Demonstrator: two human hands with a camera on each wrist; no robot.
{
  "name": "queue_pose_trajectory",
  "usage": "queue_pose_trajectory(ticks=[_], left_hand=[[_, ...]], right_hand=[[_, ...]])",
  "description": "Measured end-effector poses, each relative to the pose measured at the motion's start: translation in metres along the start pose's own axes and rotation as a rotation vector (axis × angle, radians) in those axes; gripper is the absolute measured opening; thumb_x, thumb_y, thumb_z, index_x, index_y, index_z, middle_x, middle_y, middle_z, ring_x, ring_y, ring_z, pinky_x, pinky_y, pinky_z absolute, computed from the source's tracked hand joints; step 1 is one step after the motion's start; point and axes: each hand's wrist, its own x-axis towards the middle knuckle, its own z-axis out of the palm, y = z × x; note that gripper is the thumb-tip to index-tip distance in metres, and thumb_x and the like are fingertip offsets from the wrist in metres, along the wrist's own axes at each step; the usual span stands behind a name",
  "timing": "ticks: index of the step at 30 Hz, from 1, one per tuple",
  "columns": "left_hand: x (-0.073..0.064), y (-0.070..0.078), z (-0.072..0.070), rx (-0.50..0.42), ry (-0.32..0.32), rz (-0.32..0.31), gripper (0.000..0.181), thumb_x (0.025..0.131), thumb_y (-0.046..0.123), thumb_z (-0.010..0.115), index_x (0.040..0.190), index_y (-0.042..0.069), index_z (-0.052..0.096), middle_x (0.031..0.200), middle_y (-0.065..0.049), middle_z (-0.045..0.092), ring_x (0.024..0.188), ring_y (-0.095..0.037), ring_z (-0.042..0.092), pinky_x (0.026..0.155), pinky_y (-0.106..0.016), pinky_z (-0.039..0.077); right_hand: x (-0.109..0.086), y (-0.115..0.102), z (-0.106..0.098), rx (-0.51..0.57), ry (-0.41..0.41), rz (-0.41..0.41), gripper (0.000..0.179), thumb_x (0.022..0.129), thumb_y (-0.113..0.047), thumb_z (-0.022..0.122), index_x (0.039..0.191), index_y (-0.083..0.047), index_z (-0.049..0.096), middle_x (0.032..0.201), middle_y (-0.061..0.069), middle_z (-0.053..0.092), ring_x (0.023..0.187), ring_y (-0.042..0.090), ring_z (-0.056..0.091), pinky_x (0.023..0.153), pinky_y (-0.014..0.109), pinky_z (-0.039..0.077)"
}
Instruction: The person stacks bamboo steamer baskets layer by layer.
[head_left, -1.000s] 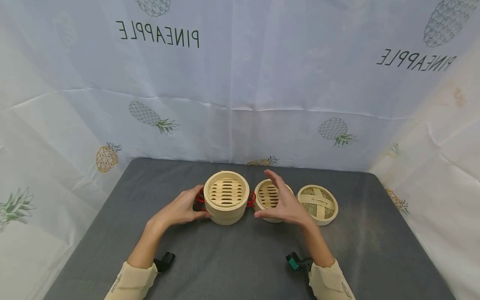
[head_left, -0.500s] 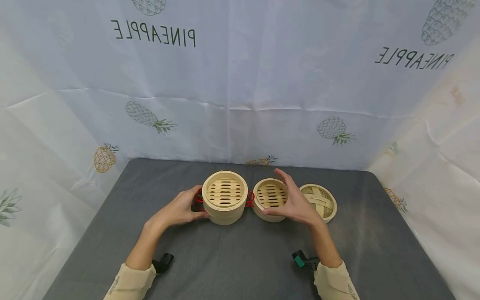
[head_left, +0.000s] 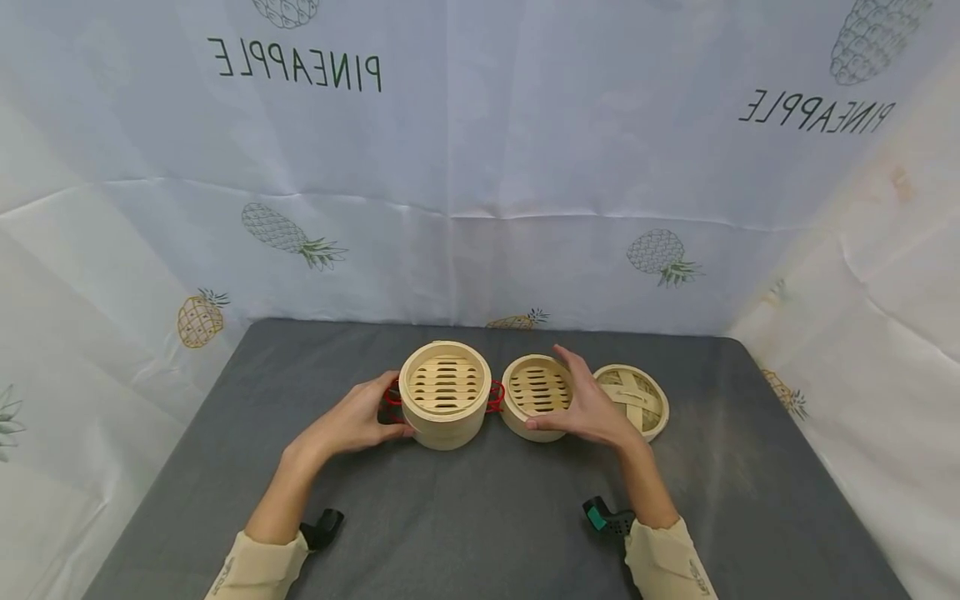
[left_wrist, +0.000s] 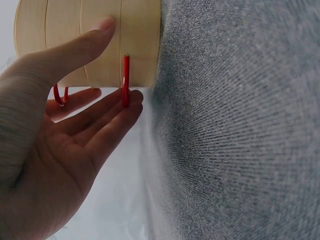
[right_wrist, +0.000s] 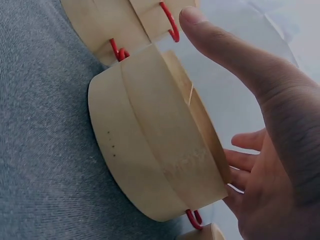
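Observation:
A stacked bamboo steamer [head_left: 450, 432] with slatted top and red side handles [left_wrist: 126, 75] stands left of the middle on the grey table. My left hand [head_left: 358, 418] holds its left side, thumb on the front wall and fingers behind, by the handles. Just right of the stack sits a lower bamboo steamer basket [right_wrist: 150, 135], also slatted, with red handles. My right hand [head_left: 592, 410] is spread about its right side. In the right wrist view the thumb stands off the basket, while the fingers are right at its far rim.
A woven bamboo lid [head_left: 636, 398] with crossed strips lies to the right of the lower basket, partly behind my right hand. A pale cloth [head_left: 450, 267] printed with pineapples hangs behind the grey table [head_left: 480, 517].
My right hand has shifted right, from overlapping the lower basket's middle to its right side. The left hand stays at the stack. The whole head view has drifted slightly.

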Motion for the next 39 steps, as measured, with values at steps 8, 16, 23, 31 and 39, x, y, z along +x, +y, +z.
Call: queue_pose_trajectory(ticks=[8, 16, 23, 31, 39], left_hand=[[0.001, -0.002, 0.0, 0.004, 0.004, 0.006, 0.081, 0.088, 0.027, 0.093, 0.151, -0.003, 0.052, 0.133, -0.016, 0.071, 0.118, -0.029, 0.072, 0.098, -0.048, 0.063], [0.0, -0.001, -0.001, 0.005, 0.004, 0.002, 0.081, 0.087, 0.025, 0.094, 0.15, -0.003, 0.052, 0.132, -0.016, 0.071, 0.117, -0.028, 0.073, 0.097, -0.047, 0.064], [0.001, 0.0, -0.001, 0.014, 0.001, 0.001, 0.082, 0.087, 0.025, 0.094, 0.151, -0.003, 0.052, 0.133, -0.017, 0.071, 0.118, -0.029, 0.073, 0.098, -0.048, 0.063], [0.0, 0.001, -0.001, 0.008, 0.0, -0.006, 0.083, 0.087, 0.025, 0.094, 0.152, -0.003, 0.051, 0.133, -0.016, 0.071, 0.117, -0.029, 0.073, 0.097, -0.047, 0.063], [0.0, 0.001, -0.001, 0.003, -0.012, -0.022, 0.083, 0.088, 0.026, 0.093, 0.153, -0.004, 0.05, 0.133, -0.017, 0.071, 0.117, -0.029, 0.073, 0.097, -0.046, 0.063]], right_hand=[[0.003, 0.009, 0.005, -0.031, -0.023, 0.006, 0.134, 0.076, -0.051, 0.097, 0.174, -0.01, 0.016, 0.178, 0.025, 0.021, 0.163, 0.05, 0.029, 0.123, 0.074, 0.038], [0.005, 0.011, 0.009, -0.046, -0.026, 0.01, 0.137, 0.073, -0.05, 0.1, 0.172, -0.005, 0.018, 0.176, 0.028, 0.022, 0.16, 0.049, 0.035, 0.122, 0.071, 0.041], [0.004, 0.01, 0.01, -0.063, -0.013, 0.004, 0.137, 0.071, -0.048, 0.101, 0.172, -0.004, 0.019, 0.174, 0.028, 0.025, 0.158, 0.049, 0.036, 0.12, 0.072, 0.042], [0.005, 0.009, 0.014, -0.067, 0.018, 0.001, 0.126, 0.075, -0.05, 0.096, 0.17, -0.004, 0.025, 0.168, 0.026, 0.034, 0.151, 0.046, 0.044, 0.117, 0.069, 0.046], [0.003, 0.009, 0.014, -0.061, 0.038, -0.015, 0.124, 0.075, -0.05, 0.096, 0.169, -0.006, 0.028, 0.17, 0.024, 0.033, 0.152, 0.045, 0.043, 0.116, 0.068, 0.047]])
